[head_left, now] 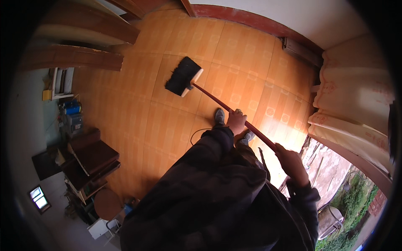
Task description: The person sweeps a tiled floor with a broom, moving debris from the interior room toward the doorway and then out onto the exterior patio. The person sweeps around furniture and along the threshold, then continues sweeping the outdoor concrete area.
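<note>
Left hand [237, 120] leads, fingers wrapped snugly around the red handle [218, 101] of the broom [211, 96], and right hand [291, 164] is curled tight around the same handle, behind and to the right! From that double grip it slants forward and leftward, and out there, beyond the left hand, sits the black bristle head [183, 76], over the orange-brown patterned floor [167, 125]; whether it touches, I can't tell. Look below: one gray shoe [219, 116] peeks out just left of the left hand, another [248, 136] shows between the two hands. Pale curtains [351, 88] hang ahead and to the right of the right hand.
</note>
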Tool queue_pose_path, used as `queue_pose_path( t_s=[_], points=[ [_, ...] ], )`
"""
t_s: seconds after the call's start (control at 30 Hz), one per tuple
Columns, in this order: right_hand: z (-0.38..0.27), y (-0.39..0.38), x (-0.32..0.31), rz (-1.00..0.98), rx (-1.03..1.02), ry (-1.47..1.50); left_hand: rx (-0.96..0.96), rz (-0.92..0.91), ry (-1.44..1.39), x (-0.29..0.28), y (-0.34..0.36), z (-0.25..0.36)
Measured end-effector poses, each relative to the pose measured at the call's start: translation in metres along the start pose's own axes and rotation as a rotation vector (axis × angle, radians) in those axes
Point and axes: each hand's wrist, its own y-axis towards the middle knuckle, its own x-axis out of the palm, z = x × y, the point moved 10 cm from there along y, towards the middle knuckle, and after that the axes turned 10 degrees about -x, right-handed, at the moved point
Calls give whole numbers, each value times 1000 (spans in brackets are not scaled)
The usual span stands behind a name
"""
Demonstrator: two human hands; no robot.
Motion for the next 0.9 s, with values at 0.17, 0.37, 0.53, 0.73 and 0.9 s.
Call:
queue_pose_path(
  t_s=[0.17, 0.37, 0.53, 0.73, 0.9],
  points=[
    [15, -126, -48, 57, 171, 60, 63, -171, 24, 64, -22, 63],
    [32, -236, -87, 84, 440, 27, 319, -328, -40, 122, -52, 180],
    [69, -325, -122, 277, 494, 148, 585, -592, -63, 105, -65, 274],
    [114, -401, -154, 451, 419, -89, 727, -564, -142, 43, -59, 322],
    [134, -396, -158, 506, 469, -61, 741, -475, -101, 2, -26, 304]
  ],
)
